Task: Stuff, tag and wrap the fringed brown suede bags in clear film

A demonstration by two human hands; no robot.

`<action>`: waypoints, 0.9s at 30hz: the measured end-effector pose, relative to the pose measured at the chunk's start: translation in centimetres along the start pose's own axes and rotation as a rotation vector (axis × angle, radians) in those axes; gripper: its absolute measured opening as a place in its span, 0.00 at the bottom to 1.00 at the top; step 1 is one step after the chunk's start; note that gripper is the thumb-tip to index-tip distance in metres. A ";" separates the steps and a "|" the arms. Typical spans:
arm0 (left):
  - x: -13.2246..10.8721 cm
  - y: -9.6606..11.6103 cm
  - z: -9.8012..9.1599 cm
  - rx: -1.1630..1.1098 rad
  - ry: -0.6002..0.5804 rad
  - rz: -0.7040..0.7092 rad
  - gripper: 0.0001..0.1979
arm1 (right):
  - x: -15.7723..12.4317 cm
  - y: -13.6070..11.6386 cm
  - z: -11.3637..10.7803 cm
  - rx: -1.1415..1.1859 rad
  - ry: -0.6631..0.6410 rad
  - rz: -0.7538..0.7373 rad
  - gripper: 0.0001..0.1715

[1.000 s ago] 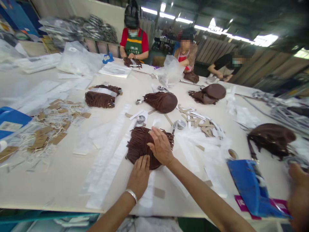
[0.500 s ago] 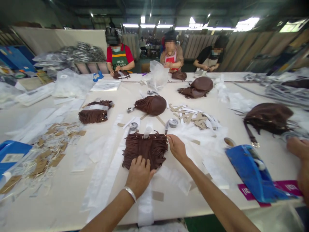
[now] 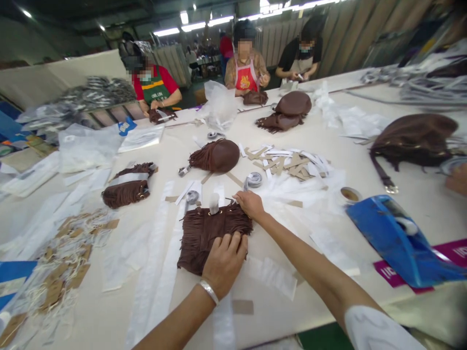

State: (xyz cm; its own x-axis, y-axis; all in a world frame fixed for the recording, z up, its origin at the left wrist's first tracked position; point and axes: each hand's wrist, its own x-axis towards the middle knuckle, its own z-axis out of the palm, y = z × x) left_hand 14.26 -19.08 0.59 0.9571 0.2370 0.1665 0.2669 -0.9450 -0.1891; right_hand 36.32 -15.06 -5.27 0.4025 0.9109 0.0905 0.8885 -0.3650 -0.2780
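A dark brown fringed bag point(image 3: 199, 238) lies flat on the table in front of me, with a white wrapped piece point(image 3: 214, 203) standing up at its top edge. My left hand point(image 3: 225, 257) rests palm down over the bag's lower right part, fingers stretched out. At the bag's top right corner my right hand point(image 3: 249, 205) is closed, pinching the edge; the fingertips are partly hidden. Just beyond that hand sits a wrapped grey coil point(image 3: 254, 180), and a smaller coil point(image 3: 191, 197) lies behind the bag's left side.
More brown bags lie around, including a rounded one point(image 3: 224, 155) and a banded one point(image 3: 129, 184). Paper strips point(image 3: 292, 163), tags point(image 3: 69, 253), a tape roll point(image 3: 349, 195) and a blue package point(image 3: 397, 238) surround the work. Co-workers sit opposite; another person's hand point(image 3: 458, 180) shows at right.
My left hand has slid right across the bag. My right hand has moved slightly left onto the top corner, and the bag is turned a little. The camera view has tilted.
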 end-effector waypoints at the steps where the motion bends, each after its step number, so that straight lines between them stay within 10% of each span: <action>1: 0.3 0.1 -0.1 -0.002 -0.015 0.010 0.20 | 0.2 0.0 0.1 -0.005 -0.021 -0.005 0.29; 13: 3.0 0.4 -0.2 -0.048 -0.116 -0.029 0.05 | 2.2 0.2 -0.1 0.023 -0.219 -0.121 0.27; 27: -0.1 -1.2 1.4 -0.410 0.140 0.199 0.13 | 2.0 0.9 0.1 0.056 -0.147 -0.092 0.22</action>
State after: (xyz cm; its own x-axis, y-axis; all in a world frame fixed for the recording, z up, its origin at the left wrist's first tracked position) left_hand 13.95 -17.64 -0.57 0.9533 0.0363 0.3000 -0.0136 -0.9866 0.1624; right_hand 37.93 -13.51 -5.38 0.2799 0.9598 -0.0221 0.9049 -0.2714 -0.3279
